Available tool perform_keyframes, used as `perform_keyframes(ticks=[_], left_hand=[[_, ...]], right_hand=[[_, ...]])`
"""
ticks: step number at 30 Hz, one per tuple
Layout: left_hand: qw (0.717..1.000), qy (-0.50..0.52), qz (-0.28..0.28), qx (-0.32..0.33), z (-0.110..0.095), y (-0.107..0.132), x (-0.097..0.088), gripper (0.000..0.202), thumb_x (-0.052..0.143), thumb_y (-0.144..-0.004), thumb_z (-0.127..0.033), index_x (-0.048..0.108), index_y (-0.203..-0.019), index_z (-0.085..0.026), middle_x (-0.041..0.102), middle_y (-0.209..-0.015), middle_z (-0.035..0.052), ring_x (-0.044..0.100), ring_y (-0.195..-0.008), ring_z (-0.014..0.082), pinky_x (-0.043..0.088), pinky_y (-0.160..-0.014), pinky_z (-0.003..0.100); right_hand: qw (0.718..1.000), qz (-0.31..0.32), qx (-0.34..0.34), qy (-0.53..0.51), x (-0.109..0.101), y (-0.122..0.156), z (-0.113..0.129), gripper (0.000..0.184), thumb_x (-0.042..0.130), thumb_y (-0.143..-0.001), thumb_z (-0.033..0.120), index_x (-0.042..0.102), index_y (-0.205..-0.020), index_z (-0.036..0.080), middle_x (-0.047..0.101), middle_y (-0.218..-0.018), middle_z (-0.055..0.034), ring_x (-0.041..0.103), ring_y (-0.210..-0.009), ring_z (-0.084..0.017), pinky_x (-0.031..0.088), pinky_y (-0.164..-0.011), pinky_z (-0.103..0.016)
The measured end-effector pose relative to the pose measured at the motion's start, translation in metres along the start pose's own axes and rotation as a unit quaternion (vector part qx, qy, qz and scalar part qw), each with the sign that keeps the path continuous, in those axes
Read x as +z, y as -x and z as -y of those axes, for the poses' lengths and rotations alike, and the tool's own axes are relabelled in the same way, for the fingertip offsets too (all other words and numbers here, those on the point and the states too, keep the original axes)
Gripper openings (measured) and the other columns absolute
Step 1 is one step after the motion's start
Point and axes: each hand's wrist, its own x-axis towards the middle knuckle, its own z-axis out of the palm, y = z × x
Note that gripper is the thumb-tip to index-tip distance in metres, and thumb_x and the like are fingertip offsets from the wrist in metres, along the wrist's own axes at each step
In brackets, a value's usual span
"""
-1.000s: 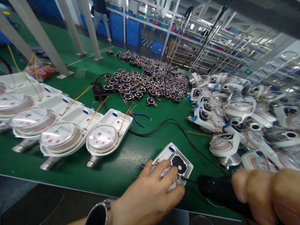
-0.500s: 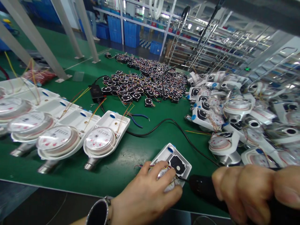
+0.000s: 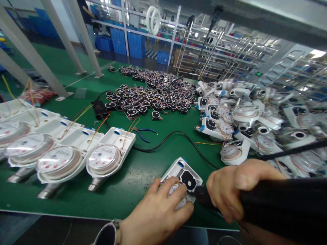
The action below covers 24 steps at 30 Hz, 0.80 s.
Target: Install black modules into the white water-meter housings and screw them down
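Observation:
My left hand (image 3: 159,206), with a watch at the wrist, rests over a white-cased meter (image 3: 170,173) and steadies it, fingers curled over its round dial. A black motor-like module (image 3: 189,180) sits inside the open box end of that meter. Thin coloured wires come out beside my fingers. Wrapped around a black electric screwdriver (image 3: 281,197) is my right hand (image 3: 230,187). The driver points left, its nose close against the lower corner of the module; the bit tip is hidden. Most of the dial is covered by my left hand.
Several meters (image 3: 103,158) stand in a row on the left. Blue-handled pliers (image 3: 144,133) lie behind a black cable (image 3: 176,133). Many black modules (image 3: 153,95) are heaped at the back of the green table (image 3: 143,163). A pile of meters (image 3: 245,112) fills the right.
The electric screwdriver has swung to a flatter angle and its nose has come closer to the module. My left hand stays on the meter. The whole view has shifted slightly.

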Motion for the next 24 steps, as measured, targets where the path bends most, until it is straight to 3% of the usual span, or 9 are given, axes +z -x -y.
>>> perform_keyframes(ticks=[2, 4, 6, 8, 12, 20, 24], left_hand=[[0.999, 0.015, 0.03, -0.009, -0.001, 0.001, 0.0, 0.036, 0.047, -0.096, -0.029, 0.045, -0.132, -0.028, 0.048, -0.135, 0.0075, 0.043, -0.124, 0.0325, 0.055, -0.088, 0.058], [0.998, 0.035, 0.052, -0.02, 0.0, 0.001, -0.001, 0.051, 0.06, -0.087, -0.024, 0.042, -0.135, -0.028, 0.044, -0.14, 0.0063, 0.039, -0.126, 0.0324, 0.052, -0.094, 0.056], [0.997, 0.047, 0.055, -0.021, 0.001, 0.001, -0.002, 0.063, 0.064, -0.077, -0.014, 0.041, -0.135, -0.028, 0.04, -0.143, 0.0043, 0.034, -0.129, 0.0316, 0.049, -0.1, 0.054], [0.998, 0.047, 0.045, -0.017, 0.0, 0.0, -0.002, 0.07, 0.063, -0.07, -0.007, 0.043, -0.133, -0.029, 0.04, -0.143, 0.0032, 0.032, -0.13, 0.0307, 0.048, -0.103, 0.052], [0.998, 0.036, 0.023, -0.046, -0.006, -0.002, -0.001, 0.073, 0.064, -0.064, -0.003, 0.048, -0.13, -0.031, 0.044, -0.141, 0.0011, 0.034, -0.129, 0.0295, 0.048, -0.103, 0.051], [0.999, -0.007, -0.018, -0.033, -0.006, -0.002, 0.007, 0.069, 0.072, -0.064, -0.013, 0.054, -0.127, -0.034, 0.051, -0.136, -0.0018, 0.042, -0.126, 0.0283, 0.053, -0.099, 0.047], [0.999, -0.028, -0.046, -0.002, 0.002, 0.0, 0.013, 0.065, 0.078, -0.066, -0.026, 0.056, -0.127, -0.035, 0.053, -0.135, -0.0024, 0.046, -0.123, 0.0291, 0.056, -0.095, 0.046]], right_hand=[[0.996, 0.03, -0.077, -0.021, 0.01, 0.0, 0.006, 0.037, 0.059, -0.093, 0.058, 0.065, -0.085, 0.022, 0.054, -0.051, 0.0015, 0.055, -0.043, -0.015, 0.049, -0.048, -0.022], [0.982, -0.073, -0.176, 0.007, 0.016, 0.007, 0.016, 0.029, 0.06, -0.095, 0.052, 0.066, -0.094, 0.023, 0.053, -0.054, 0.0033, 0.052, -0.042, -0.012, 0.047, -0.049, -0.021], [0.94, -0.204, -0.268, 0.057, 0.02, 0.017, 0.026, 0.03, 0.067, -0.091, 0.049, 0.066, -0.095, 0.02, 0.051, -0.057, 0.0035, 0.048, -0.042, -0.01, 0.045, -0.048, -0.021], [0.903, -0.273, -0.32, 0.081, 0.02, 0.023, 0.03, 0.039, 0.076, -0.082, 0.053, 0.067, -0.092, 0.016, 0.051, -0.057, 0.0029, 0.046, -0.041, -0.01, 0.042, -0.043, -0.021], [0.91, -0.259, -0.319, 0.056, 0.009, 0.02, 0.019, 0.051, 0.077, -0.075, 0.064, 0.063, -0.096, 0.019, 0.053, -0.062, 0.0022, 0.047, -0.044, -0.01, 0.039, -0.041, -0.019], [0.924, -0.224, -0.31, -0.008, -0.001, 0.018, -0.006, 0.049, 0.078, -0.079, 0.055, 0.059, -0.102, 0.016, 0.053, -0.069, 0.0015, 0.048, -0.052, -0.008, 0.037, -0.049, -0.017], [0.928, -0.219, -0.301, 0.021, -0.001, 0.017, -0.006, 0.049, 0.078, -0.078, 0.057, 0.058, -0.092, 0.014, 0.048, -0.066, 0.0018, 0.044, -0.051, -0.007, 0.033, -0.046, -0.018]])
